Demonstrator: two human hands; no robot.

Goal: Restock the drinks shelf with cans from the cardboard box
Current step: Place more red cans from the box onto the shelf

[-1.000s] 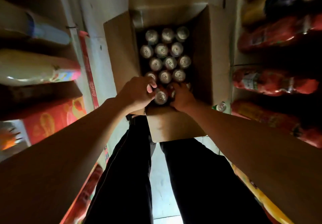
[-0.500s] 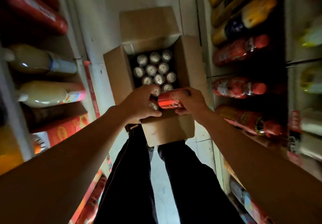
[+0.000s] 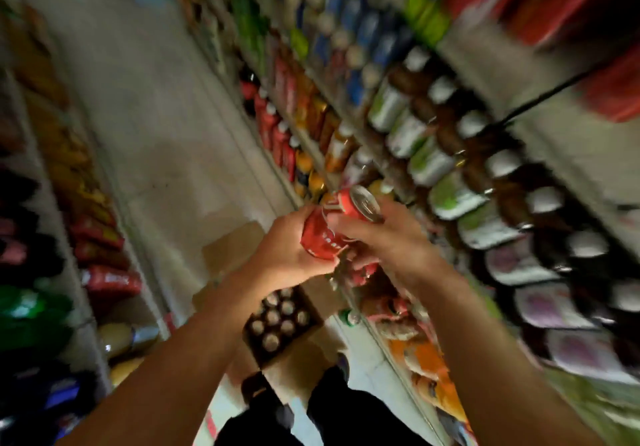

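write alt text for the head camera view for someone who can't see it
Two hands hold red cans together above an open cardboard box of cans: the left hand grips one red can, the right hand another. Blurred drinks shelves line the aisle.

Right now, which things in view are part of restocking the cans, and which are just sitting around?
Part of the job:
- left hand holding a red can
- right hand holding another red can
- cardboard box with cans left inside
- drinks shelf

Just there:
- snack bags on the opposite shelf
- green can on the floor
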